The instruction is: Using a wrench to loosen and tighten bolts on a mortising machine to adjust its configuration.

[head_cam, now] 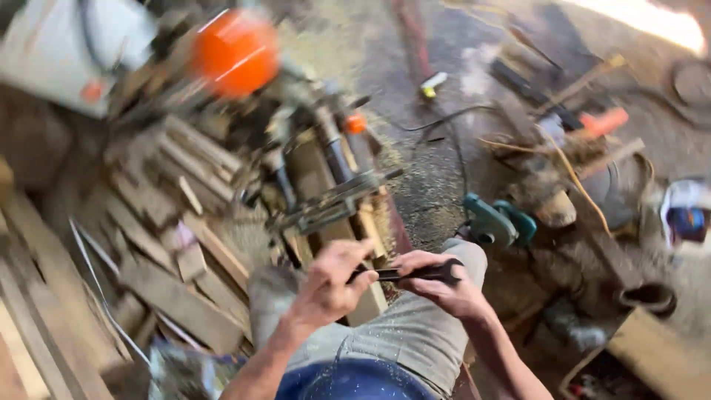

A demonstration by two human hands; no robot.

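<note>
Two hands grip one dark wrench point(415, 273) above the knee: left hand point(329, 285) has its fingers clamped on the handle end, right hand point(444, 285) wraps the shaft. Just ahead of the fingers stands a sawdust-covered machine point(326, 200); a teal power tool point(498, 222) lies beyond the right hand.

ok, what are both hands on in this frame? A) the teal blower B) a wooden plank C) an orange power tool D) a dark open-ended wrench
D: the left hand and the right hand both grip a dark open-ended wrench over the person's knee; the orange power tool, the planks and the teal blower lie apart from the hands.
</note>
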